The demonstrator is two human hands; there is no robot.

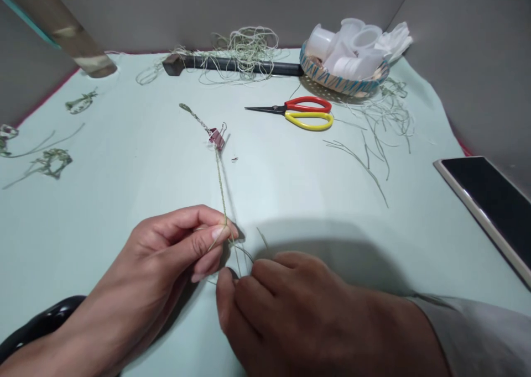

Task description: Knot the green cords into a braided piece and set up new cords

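Observation:
A thin green braided cord (220, 183) runs from a pink binder clip (216, 138) toward me. Beyond the clip, the cord's looped end (193, 114) lies on the table. My left hand (178, 255) pinches the cord's near end between thumb and index finger. Loose strands (235, 255) spread from that pinch toward my right hand (286, 310), which is closed with its fingers curled around them. The right fingertips are partly hidden behind the knuckles. One free strand end (262, 237) sticks up beyond the right hand.
Scissors (309, 113) with red and yellow handles lie beyond the clip. A basket (344, 81) of white spools stands at the back right, beside a dark bar (240, 64) under tangled thread (253, 45). A phone (489, 200) rests at right; knotted cord pieces (53, 162) lie left.

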